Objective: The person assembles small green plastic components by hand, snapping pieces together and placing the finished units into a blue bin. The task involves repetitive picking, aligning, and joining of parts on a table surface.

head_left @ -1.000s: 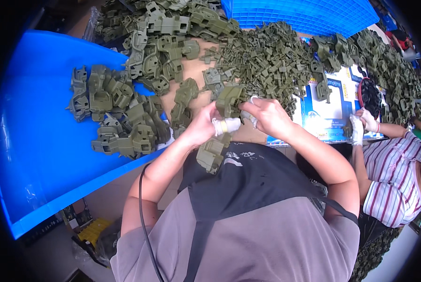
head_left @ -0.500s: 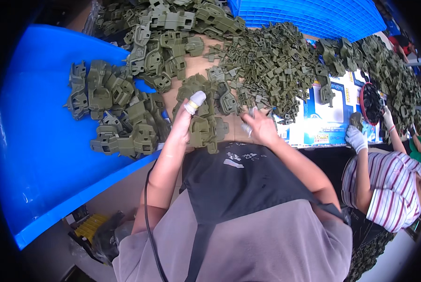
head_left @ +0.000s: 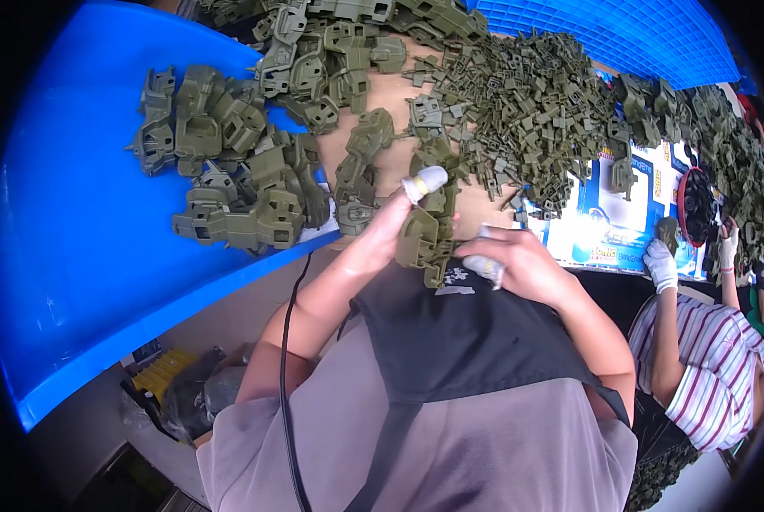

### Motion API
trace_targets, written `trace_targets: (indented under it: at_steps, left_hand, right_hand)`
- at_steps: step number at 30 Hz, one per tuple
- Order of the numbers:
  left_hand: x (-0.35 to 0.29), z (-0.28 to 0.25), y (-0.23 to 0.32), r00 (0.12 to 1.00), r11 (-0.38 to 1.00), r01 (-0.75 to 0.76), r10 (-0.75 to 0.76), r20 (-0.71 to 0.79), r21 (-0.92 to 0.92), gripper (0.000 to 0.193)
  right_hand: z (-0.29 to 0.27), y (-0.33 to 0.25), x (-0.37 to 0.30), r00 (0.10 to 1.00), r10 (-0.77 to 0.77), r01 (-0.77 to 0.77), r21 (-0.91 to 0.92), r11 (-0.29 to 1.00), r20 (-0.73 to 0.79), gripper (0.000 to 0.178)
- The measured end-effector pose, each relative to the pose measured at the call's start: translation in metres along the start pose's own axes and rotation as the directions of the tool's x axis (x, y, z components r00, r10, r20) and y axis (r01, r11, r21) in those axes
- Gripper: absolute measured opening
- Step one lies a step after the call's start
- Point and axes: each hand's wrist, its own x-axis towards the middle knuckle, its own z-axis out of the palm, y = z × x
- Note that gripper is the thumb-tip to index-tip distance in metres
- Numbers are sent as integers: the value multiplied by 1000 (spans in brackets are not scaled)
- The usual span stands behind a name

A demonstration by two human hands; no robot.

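My left hand [head_left: 399, 218], with a white wrap on one finger, grips an olive-green plastic vehicle body [head_left: 424, 240] just above my black apron [head_left: 476, 341]. My right hand [head_left: 522, 263] is closed beside the near end of that body. Its fingers are bent, white wraps show on some of them, and whatever they pinch is hidden. Left of my left hand another olive-green vehicle body [head_left: 366, 154] lies on the tabletop. Beyond my hands spreads a heap of small olive-green plastic parts [head_left: 527, 111].
A large blue tray [head_left: 66, 213] on the left carries several vehicle bodies [head_left: 245, 196]. More bodies [head_left: 331, 51] are piled at the back, near a blue crate [head_left: 612, 34]. On the right a co-worker in a striped shirt [head_left: 697, 358] handles parts beside a red-rimmed round container [head_left: 696, 205].
My left hand has taken hold of a vehicle body and lifted it toward me. My right hand has come nearer my body, beside it. The view has shifted a little.
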Motion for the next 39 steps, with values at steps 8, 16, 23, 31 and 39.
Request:
trace_targets:
  at_steps: [8,16,23,31,39]
  left_hand:
    - [0,8,-12,999,995,-29,32,-35,95,44]
    - [-11,0,-13,976,965,-133,167,-138,228,40]
    - [7,-45,23,754,820,-551,568,-330,153,48]
    - [40,-88,3,746,785,-572,619,-248,238,25]
    - [46,16,-13,789,723,-580,613,37,376,43]
  right_hand:
    - [10,6,14,981,-11,7,19,1000,195,36]
    - [36,15,15,978,51,-69,84,994,203,28]
    - [66,95,82,853,368,-479,-277,833,-369,61]
    - [44,123,66,794,384,-368,129,921,-471,77]
    - [43,53,16,913,227,-118,314,942,-340,88]
